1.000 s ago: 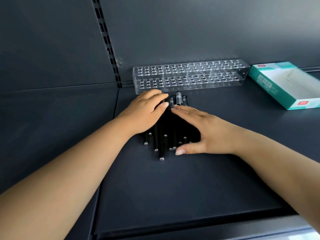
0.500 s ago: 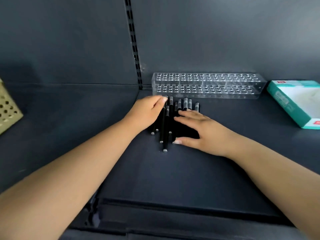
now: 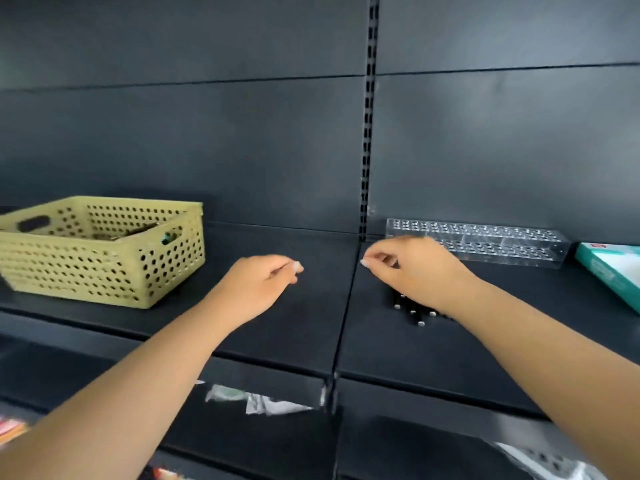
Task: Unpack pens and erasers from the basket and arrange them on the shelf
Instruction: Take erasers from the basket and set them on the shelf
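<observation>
A yellow-green perforated basket stands on the dark shelf at the left, with some items dimly visible inside. A pile of black pens lies on the shelf, mostly hidden under my right wrist. My left hand hovers above the shelf between basket and pens, fingers loosely curled and holding nothing. Above the pens, my right hand is lifted off them, with loosely curled fingers and nothing in it. Behind it stands a clear acrylic pen holder full of holes.
A teal and white box lies at the right edge of the shelf. A slotted upright divides the dark back panel. Below the shelf's front edge, clear plastic wrapping and colourful items show on a lower level.
Both hands have lifted off the pile of pens and moved left. The view has swung left and up, bringing the basket fully into sight.
</observation>
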A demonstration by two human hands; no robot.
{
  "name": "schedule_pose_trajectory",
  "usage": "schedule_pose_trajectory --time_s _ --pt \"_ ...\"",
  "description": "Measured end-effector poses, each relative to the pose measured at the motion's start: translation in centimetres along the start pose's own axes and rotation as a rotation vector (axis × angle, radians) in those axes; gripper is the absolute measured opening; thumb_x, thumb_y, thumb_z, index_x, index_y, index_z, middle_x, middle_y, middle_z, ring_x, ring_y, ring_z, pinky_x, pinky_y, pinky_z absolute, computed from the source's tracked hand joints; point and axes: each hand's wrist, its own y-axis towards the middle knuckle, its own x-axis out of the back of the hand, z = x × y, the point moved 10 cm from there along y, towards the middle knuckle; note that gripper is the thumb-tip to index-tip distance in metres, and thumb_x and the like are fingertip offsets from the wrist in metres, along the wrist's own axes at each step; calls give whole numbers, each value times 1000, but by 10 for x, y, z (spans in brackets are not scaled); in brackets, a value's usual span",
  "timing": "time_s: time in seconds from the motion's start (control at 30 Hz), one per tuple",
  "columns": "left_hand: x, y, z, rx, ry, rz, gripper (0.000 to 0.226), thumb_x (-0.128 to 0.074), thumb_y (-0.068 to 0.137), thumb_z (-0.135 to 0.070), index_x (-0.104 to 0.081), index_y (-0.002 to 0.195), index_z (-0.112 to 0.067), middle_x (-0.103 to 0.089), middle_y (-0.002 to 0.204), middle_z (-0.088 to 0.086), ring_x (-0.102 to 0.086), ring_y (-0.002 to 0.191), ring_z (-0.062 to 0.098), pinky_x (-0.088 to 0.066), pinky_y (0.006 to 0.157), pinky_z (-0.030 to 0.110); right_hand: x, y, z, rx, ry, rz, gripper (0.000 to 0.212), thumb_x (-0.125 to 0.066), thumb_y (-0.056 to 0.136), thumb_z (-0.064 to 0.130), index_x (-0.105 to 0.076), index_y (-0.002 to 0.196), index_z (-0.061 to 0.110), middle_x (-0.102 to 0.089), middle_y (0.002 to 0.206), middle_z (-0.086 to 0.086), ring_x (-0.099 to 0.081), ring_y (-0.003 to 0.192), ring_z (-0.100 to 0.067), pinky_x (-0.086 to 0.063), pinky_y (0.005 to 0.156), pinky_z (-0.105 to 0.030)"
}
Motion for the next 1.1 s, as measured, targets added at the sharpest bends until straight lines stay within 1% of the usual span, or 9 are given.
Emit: schedule_pose_trajectory --time_s 0.2,0.37,0.47,0.57,0.67,0.73,0.8,0.97,1.1 --pt "151 -64 82 14 83 -212 28 -46 93 -35 -69 92 -20 -68 95 -8 -59 92 7 -38 73 10 -37 40 155 120 -38 -77 25 -44 93 39 -63 95 24 -51 86 13 -54 86 -10 -46 78 -26" --pt "236 -107 149 42 111 -274 27 -46 93 -36 -69 91 -22 -63 89 -20 -54 88 -4 -31 66 -1 -72 70 260 188 -53 -95 28 -42 92 35 -63 85 18 -62 86 5 -57 84 -17 -50 77 -33" --pt "261 -113 171 46 122 -273 25 -45 93 -37 -69 92 -28 -58 84 -27 -50 82 -14 -32 67 -2 -88 90 293 185 -38 -73 27 -42 92 36 -64 95 21 -63 96 5 -57 90 -16 -50 80 -35" --pt "275 -104 192 27 131 -269 26 -45 92 -40 -68 86 -31 -66 84 -9 -52 76 1 -39 74 14 -103 113 313 185 -58 -32 31 -41 92 41 -61 106 23 -60 107 6 -56 93 -14 -50 83 -35" --pt "282 -87 208 10 179 -277 38 -43 92 -40 -68 92 -12 -66 91 13 -53 78 14 -45 79 33 -113 137 321 180 -92 -24 30 -41 92 42 -61 105 22 -59 106 5 -55 88 -13 -51 80 -34" --pt "285 -72 213 -18 204 -275 38 -43 93 -37 -67 95 -8 -66 96 15 -58 81 25 -46 77 34 -112 151 324 184 -61 -58 28 -42 91 42 -62 100 23 -59 102 6 -56 86 -12 -51 78 -35" --pt "287 -56 216 -59 239 -261 33 -43 94 -35 -68 97 -14 -66 95 9 -60 86 22 -47 77 32 -110 163 324 186 -20 -85 28 -44 91 42 -63 99 25 -58 99 8 -55 85 -10 -50 79 -34" --pt "287 13 241 -120 407 -134 44 -36 93 -40 -67 95 -10 -66 82 9 -53 57 14 -41 56 25 -121 218 311 153 -54 7 30 -45 90 45 -66 98 24 -64 94 9 -53 72 -5 -44 69 -24" --pt "288 50 255 -192 456 -48 57 -30 85 -49 -65 97 -5 -69 89 12 -50 51 14 -41 59 25 -133 257 306 142 -92 92 29 -49 90 41 -68 100 22 -63 97 11 -51 79 -6 -42 77 -24"
